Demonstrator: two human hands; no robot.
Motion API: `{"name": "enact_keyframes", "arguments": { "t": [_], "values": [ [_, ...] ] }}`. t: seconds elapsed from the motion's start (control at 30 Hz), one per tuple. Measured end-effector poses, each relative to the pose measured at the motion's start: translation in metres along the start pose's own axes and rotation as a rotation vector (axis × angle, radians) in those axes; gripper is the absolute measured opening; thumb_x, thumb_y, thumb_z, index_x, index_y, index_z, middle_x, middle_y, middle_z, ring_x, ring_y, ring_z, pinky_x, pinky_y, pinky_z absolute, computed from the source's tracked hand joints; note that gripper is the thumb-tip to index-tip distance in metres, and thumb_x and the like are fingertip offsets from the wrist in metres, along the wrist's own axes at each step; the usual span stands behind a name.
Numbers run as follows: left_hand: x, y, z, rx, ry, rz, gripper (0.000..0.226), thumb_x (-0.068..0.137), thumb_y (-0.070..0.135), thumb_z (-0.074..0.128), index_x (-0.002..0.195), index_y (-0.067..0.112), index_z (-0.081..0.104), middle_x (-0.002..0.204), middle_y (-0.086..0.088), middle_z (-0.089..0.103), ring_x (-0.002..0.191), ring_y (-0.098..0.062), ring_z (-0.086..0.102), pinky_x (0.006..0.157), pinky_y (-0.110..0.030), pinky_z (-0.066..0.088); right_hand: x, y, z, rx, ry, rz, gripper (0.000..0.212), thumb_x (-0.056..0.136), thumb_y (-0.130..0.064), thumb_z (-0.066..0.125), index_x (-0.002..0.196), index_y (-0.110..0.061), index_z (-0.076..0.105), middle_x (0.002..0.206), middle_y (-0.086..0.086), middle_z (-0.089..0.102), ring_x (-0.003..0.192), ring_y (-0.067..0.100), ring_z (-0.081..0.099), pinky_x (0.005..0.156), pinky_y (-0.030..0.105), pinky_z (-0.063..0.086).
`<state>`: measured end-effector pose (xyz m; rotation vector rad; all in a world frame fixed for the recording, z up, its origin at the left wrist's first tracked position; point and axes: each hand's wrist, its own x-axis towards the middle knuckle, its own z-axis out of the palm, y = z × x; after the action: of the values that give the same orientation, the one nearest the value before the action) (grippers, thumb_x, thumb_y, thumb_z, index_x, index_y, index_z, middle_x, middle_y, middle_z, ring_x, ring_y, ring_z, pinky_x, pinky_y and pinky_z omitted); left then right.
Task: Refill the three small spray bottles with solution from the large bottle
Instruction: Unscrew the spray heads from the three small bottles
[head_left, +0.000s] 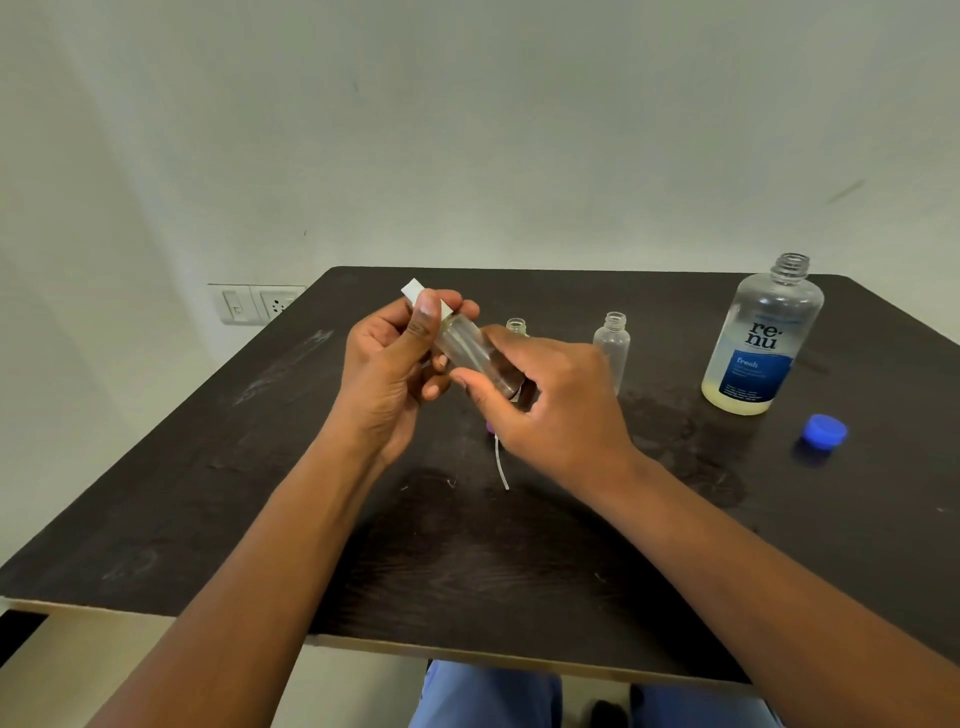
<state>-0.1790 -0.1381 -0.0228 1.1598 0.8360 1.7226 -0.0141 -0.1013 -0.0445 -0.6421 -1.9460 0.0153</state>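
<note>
Both forearms reach in over the dark surface (156, 493). Left hand (387, 374) has its fingers pinching the white-capped end of a small clear spray bottle (467, 348), held tilted above the surface; right hand (550, 410) grips its base, fingers curled around it. Beneath lies a thin white dip tube (501, 465). Two uncapped small bottles (613, 345) stand beyond. Further right stands the open large renu bottle (761, 343), and nearby its blue cap (825, 430).
</note>
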Motion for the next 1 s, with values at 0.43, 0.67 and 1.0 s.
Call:
{"name": "enact_keyframes", "arguments": {
  "t": [0.43, 0.67, 1.0],
  "values": [
    [0.001, 0.002, -0.006, -0.14, -0.052, -0.069, 0.032, 0.102, 0.033, 0.059, 0.12, 0.008, 0.069, 0.11, -0.013, 0.076, 0.062, -0.008, 0.052, 0.047, -0.016, 0.045, 0.002, 0.0, -0.003, 0.005, 0.033, 0.03, 0.039, 0.096, -0.049, 0.07, 0.106, -0.013, 0.077, 0.076, -0.003, 0.072, 0.067, 0.013, 0.067, 0.062, 0.035, 0.055],
    [0.002, -0.001, -0.006, -0.099, -0.049, -0.063, 0.024, 0.106, 0.019, 0.055, 0.119, 0.007, 0.071, 0.111, -0.01, 0.078, 0.061, -0.003, 0.052, 0.047, -0.013, 0.044, 0.003, -0.002, -0.004, 0.096, 0.022, 0.088, 0.037, 0.096, -0.048, 0.07, 0.107, -0.014, 0.078, 0.072, -0.006, 0.07, 0.065, 0.011, 0.066, 0.061, 0.027, 0.052],
    [0.002, 0.002, -0.001, -0.085, 0.066, -0.048, 0.039, 0.084, 0.04, 0.083, 0.094, 0.011, 0.059, 0.093, -0.012, 0.079, 0.05, -0.003, 0.052, 0.043, -0.013, 0.043, 0.001, -0.002, 0.0, 0.134, -0.035, 0.126, 0.04, 0.094, -0.052, 0.073, 0.112, -0.016, 0.078, 0.08, -0.006, 0.075, 0.067, 0.013, 0.071, 0.063, 0.039, 0.056]
  ]
}}
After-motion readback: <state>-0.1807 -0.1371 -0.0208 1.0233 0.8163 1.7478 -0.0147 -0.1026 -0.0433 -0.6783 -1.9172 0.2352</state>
